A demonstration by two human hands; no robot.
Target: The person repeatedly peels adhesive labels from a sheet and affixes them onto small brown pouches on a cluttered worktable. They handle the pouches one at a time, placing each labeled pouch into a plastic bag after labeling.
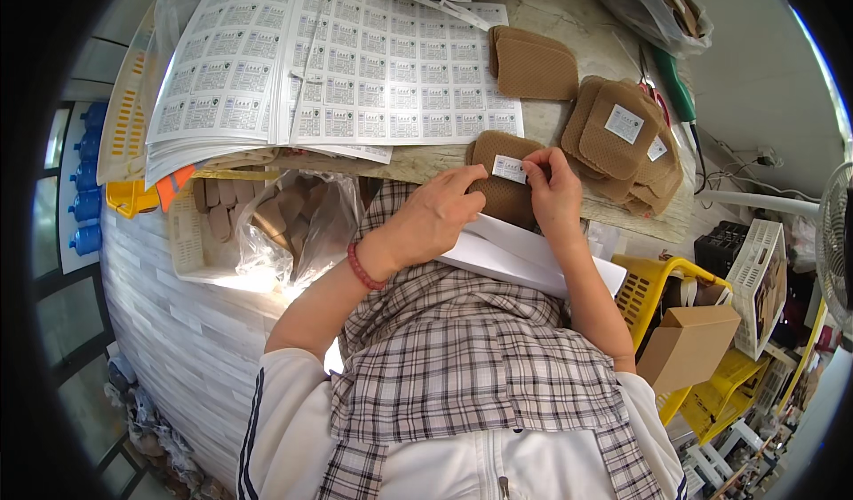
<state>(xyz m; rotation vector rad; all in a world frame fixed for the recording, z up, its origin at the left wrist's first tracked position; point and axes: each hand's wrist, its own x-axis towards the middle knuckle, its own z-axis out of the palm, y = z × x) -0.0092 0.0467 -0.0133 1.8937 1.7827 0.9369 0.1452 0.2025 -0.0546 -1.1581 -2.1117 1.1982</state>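
A brown textured pad (508,205) with rounded corners lies in front of me at the table's near edge, over another pad that shows behind it. On it is a small white printed label (509,169). My right hand (555,189) pinches the label's right end between thumb and fingers. My left hand (435,214), fingers bent, grips the pad's left side, its fingertips close to the label's left end. A white sheet of backing paper (524,260) lies across my lap beneath both hands.
Sheets of printed labels (382,74) cover the table's left side. A pad stack (536,63) lies behind; labelled pads (613,136) are piled right, near red-handled scissors (655,100). A bag of brown pieces (298,220) sits lower left; a yellow crate (644,291) stands right.
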